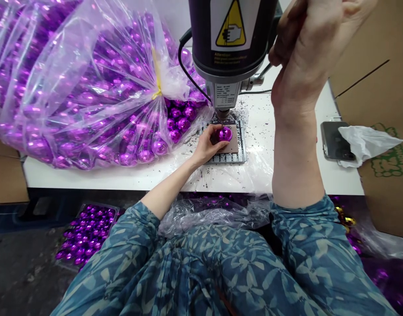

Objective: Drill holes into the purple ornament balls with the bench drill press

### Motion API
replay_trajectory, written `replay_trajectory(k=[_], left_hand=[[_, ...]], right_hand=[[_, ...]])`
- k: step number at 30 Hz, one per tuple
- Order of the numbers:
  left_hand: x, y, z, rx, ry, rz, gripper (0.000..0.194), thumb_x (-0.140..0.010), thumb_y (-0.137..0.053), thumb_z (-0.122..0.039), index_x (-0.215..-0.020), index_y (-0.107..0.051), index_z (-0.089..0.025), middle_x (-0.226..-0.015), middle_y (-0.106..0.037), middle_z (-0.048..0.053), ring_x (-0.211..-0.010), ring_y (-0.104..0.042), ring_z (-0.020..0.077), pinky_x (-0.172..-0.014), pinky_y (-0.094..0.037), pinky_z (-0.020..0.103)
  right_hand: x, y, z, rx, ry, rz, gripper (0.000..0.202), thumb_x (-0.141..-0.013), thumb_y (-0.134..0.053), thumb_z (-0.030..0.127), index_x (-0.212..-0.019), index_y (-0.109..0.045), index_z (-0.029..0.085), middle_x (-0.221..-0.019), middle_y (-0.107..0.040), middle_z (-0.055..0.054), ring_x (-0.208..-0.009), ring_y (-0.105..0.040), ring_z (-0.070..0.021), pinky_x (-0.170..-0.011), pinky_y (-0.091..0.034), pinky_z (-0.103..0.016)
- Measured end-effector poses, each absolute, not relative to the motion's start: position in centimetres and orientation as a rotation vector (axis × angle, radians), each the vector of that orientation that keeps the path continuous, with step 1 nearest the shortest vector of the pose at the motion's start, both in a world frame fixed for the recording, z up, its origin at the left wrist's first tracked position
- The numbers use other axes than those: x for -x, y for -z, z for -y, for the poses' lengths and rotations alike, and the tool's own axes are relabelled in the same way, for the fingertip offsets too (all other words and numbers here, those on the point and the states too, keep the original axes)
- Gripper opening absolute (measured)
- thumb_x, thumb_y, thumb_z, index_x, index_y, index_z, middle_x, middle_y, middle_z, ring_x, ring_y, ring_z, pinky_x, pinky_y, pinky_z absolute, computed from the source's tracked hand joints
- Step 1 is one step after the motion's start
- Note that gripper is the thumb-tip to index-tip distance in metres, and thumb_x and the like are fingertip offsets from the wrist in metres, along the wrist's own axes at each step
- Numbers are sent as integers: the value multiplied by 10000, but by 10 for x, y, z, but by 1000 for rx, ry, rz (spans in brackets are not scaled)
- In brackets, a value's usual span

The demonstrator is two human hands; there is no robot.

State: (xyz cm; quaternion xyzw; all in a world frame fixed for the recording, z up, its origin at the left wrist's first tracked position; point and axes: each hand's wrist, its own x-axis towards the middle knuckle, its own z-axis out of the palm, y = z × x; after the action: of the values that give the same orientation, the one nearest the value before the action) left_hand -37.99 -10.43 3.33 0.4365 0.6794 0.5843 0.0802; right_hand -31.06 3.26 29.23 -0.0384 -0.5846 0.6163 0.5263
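Between the thumb and fingers of my left hand (208,143) is a shiny purple ball (225,134), held on a brown square board (233,145). The board lies on the grey metal base plate (243,154) of a drill press (232,61), directly under its chuck (223,115). Raised at the upper right, my right hand (307,48) is closed around the press's lever (264,71); its grip is partly hidden. Whether the drill bit touches the ball is too small to tell.
A big clear bag (99,87) of purple balls fills the table's left side. Dark shavings dot the white tabletop (122,179). A phone (335,141) and a crumpled tissue (369,142) sit at right beside cardboard. Below left stands a tray (89,232) of purple balls.
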Motion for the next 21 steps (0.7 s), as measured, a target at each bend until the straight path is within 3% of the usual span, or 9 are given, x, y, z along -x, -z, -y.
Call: replay_trajectory(k=[6, 14, 21], left_hand=[[397, -25, 103, -1273, -1779, -1860, 556, -907, -818, -550, -1320, -583, -261, -1267, -732, 90, -1148, -739, 235, -1009, -622, 411], [397, -30, 112, -1327, -1649, -2011, 659, -873, -822, -624, -1347, -601, -222, -1294, -728, 123, -1236, -710, 284, -1075, -604, 443], [384, -36, 112, -1291, -1697, -1981, 687, -862, -827, -642, -1339, -574, -217, -1293, -733, 125, -1189, -735, 269, -1054, -622, 441]], right_hand=[[311, -294, -32, 106, -1460, 1407, 439, -925, -315, 171, -511, -197, 259, -366, -226, 111, -326, -251, 28, -415, -139, -165], [312, -291, -37, 144, -1475, 1413, 381, -876, -321, 189, -524, -195, 260, -402, -250, 109, -375, -288, 39, -480, -271, -128], [316, -283, -37, 74, -1439, 1350, 399, -958, -328, 146, -577, -268, 249, -394, -283, 109, -345, -272, 16, -417, -182, -163]])
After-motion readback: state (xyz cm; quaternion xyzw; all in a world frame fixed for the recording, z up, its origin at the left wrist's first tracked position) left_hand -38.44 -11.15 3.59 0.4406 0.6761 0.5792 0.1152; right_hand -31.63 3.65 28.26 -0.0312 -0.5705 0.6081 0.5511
